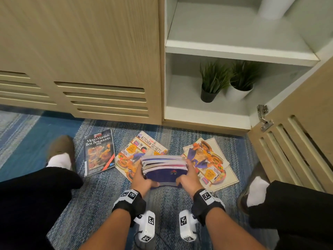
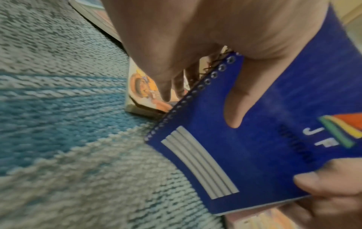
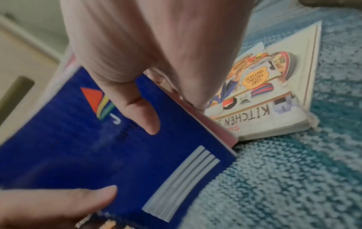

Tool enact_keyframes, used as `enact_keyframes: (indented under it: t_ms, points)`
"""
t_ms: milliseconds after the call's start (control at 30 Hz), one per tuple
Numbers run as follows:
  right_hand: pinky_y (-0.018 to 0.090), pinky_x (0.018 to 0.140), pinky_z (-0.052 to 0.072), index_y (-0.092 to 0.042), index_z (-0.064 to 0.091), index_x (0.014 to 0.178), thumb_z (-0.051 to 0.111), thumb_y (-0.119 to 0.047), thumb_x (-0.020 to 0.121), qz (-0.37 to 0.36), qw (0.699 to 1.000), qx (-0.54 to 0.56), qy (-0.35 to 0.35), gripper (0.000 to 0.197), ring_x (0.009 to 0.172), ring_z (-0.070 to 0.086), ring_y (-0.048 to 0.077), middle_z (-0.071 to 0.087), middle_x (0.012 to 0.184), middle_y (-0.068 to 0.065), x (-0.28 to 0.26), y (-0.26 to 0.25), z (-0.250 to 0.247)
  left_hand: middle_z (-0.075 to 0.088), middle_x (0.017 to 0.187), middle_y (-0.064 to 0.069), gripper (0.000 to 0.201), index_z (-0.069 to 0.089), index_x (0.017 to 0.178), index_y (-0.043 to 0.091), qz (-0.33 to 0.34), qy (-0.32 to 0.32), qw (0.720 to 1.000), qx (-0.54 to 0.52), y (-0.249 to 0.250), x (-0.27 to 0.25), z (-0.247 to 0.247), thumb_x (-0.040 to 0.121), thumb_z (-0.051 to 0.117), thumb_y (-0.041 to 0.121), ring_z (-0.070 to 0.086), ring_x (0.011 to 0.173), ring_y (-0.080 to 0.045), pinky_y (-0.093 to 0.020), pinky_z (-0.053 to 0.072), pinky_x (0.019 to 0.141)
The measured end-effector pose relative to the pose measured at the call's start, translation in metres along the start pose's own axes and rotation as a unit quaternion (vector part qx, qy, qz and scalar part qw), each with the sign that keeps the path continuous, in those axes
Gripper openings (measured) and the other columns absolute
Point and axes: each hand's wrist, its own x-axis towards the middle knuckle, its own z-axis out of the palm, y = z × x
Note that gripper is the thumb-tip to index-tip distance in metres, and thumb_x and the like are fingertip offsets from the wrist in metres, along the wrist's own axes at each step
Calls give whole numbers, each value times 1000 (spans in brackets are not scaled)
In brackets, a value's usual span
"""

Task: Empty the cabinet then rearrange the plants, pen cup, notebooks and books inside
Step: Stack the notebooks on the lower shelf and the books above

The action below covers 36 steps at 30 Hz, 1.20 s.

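Currently my left hand [image 1: 142, 177] and right hand [image 1: 187, 175] both clamp the notebook stack [image 1: 163, 166], thumbs on the blue cover, fingers curled under, just above the carpet [image 1: 100, 195]. Risk: loose spiral notebooks fan out and slip mid-lift. Tight squeeze past both plants [image 1: 225, 82] on the bottom shelf [image 1: 198, 115]; could tip one.

Three books [image 1: 99, 152] lie on the blue carpet [image 1: 100, 192]; two plants [image 1: 210, 82] on the bottom shelf [image 1: 189, 112].

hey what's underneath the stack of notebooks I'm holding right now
Under the notebooks, gripped by left hand and right hand, lies the Kitchen Secrets book on the carpet; its lower part is covered.
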Motion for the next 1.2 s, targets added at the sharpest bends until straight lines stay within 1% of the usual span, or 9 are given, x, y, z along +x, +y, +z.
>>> enact_keyframes:
  t_ms: [167,267,367,467,567,767,967,1100,1200]
  points:
    - [25,64,50,-20,47,116,62,23,67,12,996,-90,-13,67,97,58,21,62,99,-2,0,15,-2,65,96,8,79,43,118,28,-19,-29,996,78,-13,-4,-6,61,69,-20,60,95,-20,-29,44,79]
    - [27,56,44,-7,51,108,58,24,65,23,994,-107,-1,53,83,55,21,60,88,5,-3,25,1,65,104,-4,70,49,128,8,-20,-28,991,126,-24,0,-4,66,67,-20,60,92,-20,-17,47,72]
    - [25,45,33,-9,43,88,54,25,66,-4,993,-114,7,42,66,44,15,49,75,11,-7,29,4,65,104,-7,45,59,115,1,5,-31,988,153,-26,-3,1,74,63,-16,57,85,-13,0,40,55]
    - [18,48,40,-16,48,87,60,23,63,-10,993,-113,13,48,67,50,10,57,75,0,-7,30,2,64,100,-1,38,61,106,7,21,-13,988,153,-31,1,5,71,61,-8,59,101,-19,-14,41,78]
    - [9,61,45,-21,61,110,65,17,68,8,988,-155,-14,57,89,63,15,68,93,-5,-2,40,-3,67,103,-4,42,63,111,2,-6,-33,985,170,-38,4,6,71,64,-9,59,101,-21,-26,41,85]
    - [30,100,46,-12,66,120,80,-6,76,41,981,-191,-1,47,111,62,20,70,113,2,5,37,-7,71,103,-1,49,66,111,10,22,-41,981,186,-38,13,2,63,60,10,62,100,-21,-35,50,90]
    - [39,103,50,-35,66,87,80,-2,79,19,988,-151,5,36,101,69,19,73,92,-11,-2,46,-8,72,102,0,48,62,111,11,7,-28,995,95,-43,14,0,68,81,-1,66,100,-19,-34,49,90]
    - [30,95,47,-31,65,102,80,-11,82,-1,987,-161,-16,33,104,67,18,71,102,-7,-1,38,-10,74,97,4,40,65,102,19,16,-47,995,92,-37,11,-4,69,84,6,69,97,-18,-37,51,93]
    - [46,97,55,-25,68,111,79,-13,82,27,991,-114,-69,33,101,72,23,76,112,0,6,20,-15,75,99,3,48,64,112,13,17,-85,996,36,-11,7,-5,69,82,7,72,92,-17,-37,55,87]
